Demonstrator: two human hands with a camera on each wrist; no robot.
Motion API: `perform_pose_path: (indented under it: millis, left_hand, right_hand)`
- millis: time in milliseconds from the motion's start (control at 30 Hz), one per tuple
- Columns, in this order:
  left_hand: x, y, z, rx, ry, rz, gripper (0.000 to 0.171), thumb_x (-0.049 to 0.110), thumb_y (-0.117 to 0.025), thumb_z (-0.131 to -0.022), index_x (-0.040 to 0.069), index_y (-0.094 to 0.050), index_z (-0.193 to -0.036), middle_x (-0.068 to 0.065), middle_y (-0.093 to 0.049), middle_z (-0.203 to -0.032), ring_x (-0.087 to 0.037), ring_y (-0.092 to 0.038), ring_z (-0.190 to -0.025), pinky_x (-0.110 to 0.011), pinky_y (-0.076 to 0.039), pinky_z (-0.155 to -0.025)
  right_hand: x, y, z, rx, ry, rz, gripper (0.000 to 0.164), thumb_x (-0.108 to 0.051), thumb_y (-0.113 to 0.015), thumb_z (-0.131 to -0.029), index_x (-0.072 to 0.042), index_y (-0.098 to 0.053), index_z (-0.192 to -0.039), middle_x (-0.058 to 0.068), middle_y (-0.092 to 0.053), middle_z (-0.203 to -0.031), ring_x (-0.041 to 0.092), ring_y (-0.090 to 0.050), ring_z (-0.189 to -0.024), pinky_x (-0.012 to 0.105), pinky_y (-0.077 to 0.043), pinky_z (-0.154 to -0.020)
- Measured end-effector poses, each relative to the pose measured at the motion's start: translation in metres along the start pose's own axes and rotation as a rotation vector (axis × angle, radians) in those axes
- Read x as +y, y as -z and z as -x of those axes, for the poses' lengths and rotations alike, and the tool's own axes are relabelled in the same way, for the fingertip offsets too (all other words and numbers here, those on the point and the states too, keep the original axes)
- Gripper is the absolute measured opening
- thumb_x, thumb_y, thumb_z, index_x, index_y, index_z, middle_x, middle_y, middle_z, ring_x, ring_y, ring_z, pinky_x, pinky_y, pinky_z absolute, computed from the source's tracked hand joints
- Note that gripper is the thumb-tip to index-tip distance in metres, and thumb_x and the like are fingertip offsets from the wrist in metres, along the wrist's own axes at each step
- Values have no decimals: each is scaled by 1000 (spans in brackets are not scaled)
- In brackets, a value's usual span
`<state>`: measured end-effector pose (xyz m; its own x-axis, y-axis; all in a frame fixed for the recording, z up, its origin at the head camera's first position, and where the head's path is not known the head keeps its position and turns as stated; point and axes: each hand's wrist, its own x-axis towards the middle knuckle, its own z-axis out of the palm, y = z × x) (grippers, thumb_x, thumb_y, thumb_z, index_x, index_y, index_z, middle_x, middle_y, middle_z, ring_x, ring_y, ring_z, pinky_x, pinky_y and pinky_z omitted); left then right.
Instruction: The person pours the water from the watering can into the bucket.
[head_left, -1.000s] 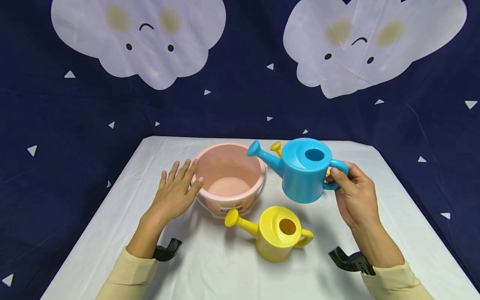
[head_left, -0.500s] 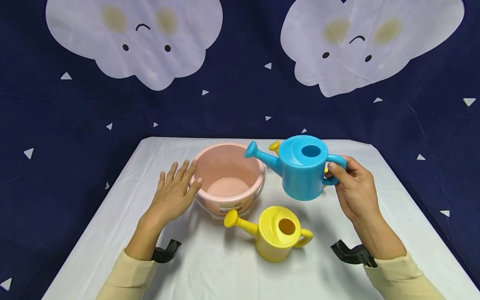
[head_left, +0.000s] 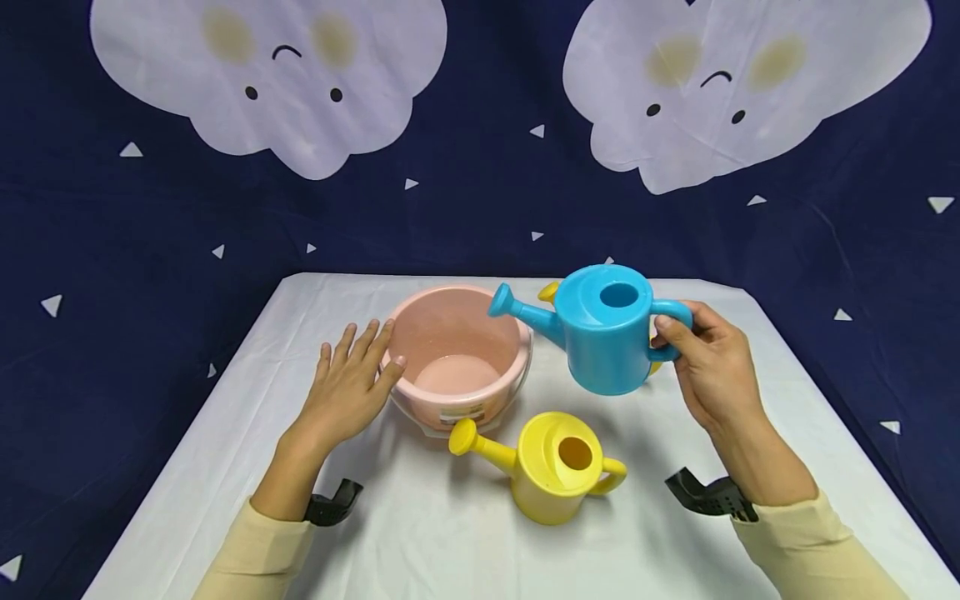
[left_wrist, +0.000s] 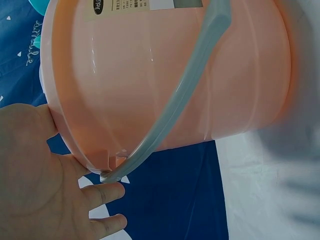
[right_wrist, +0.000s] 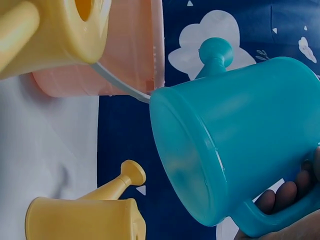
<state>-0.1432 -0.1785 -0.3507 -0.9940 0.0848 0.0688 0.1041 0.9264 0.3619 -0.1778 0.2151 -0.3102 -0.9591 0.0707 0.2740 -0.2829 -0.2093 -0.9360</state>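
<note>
With its fingers curled around the handle, my right hand [head_left: 716, 367] holds a blue watering can [head_left: 609, 354] above the table. The can is nearly upright, its spout pointing left over the right rim of a pink bucket [head_left: 423, 408]. My left hand [head_left: 341, 400] has straight, spread fingers and touches the bucket's left rim, as the left wrist view also shows. In front of the bucket stands a yellow watering can [head_left: 546, 498], spout to the left. Another yellow watering can [right_wrist: 82, 220] is mostly hidden behind the blue one in the head view.
A white cloth covers the table [head_left: 420, 533]. Behind it hangs a dark blue backdrop [head_left: 480, 225] with clouds and small triangles. The bucket has a grey carrying handle [left_wrist: 172, 107] hanging down at its side.
My right hand has lifted the blue watering can a little higher, and its spout has shifted slightly left. My left hand stays at the bucket's rim. The front yellow can has not moved.
</note>
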Motion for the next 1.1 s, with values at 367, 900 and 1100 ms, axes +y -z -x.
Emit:
perform_pose_path:
  millis: [367, 900, 1100]
  left_hand:
    - [1, 1, -1, -2, 2, -5, 65, 59, -19, -98, 26, -10, -153, -10, -12, -160, -36, 3, -148, -63, 6, -114]
    - [0, 1, 0, -1, 2, -4, 65, 59, -19, -98, 26, -10, -153, -9, -12, -160, -36, 2, -148, -63, 5, -114]
    - [1, 1, 0, -1, 2, -3, 65, 58, -19, -98, 26, -10, -153, -9, -12, -160, -36, 3, -148, -63, 5, -114]
  right_hand:
    - [-8, -3, -5, -1, -13, 57, 18, -9, -69, -84, -1, -64, -100, 1, -59, -88, 14, -55, -78, 17, -50, -76]
    - [-12, -10, -13, -69, 12, 64, 16, -3, -67, -85, 0, -66, -101, 0, -63, -87, 13, -55, -75, 17, -49, -68]
    - [-14, -12, -16, -65, 5, 94, 13, -2, -66, -85, -2, -66, -99, -2, -61, -84, 12, -54, -75, 17, -49, -68]
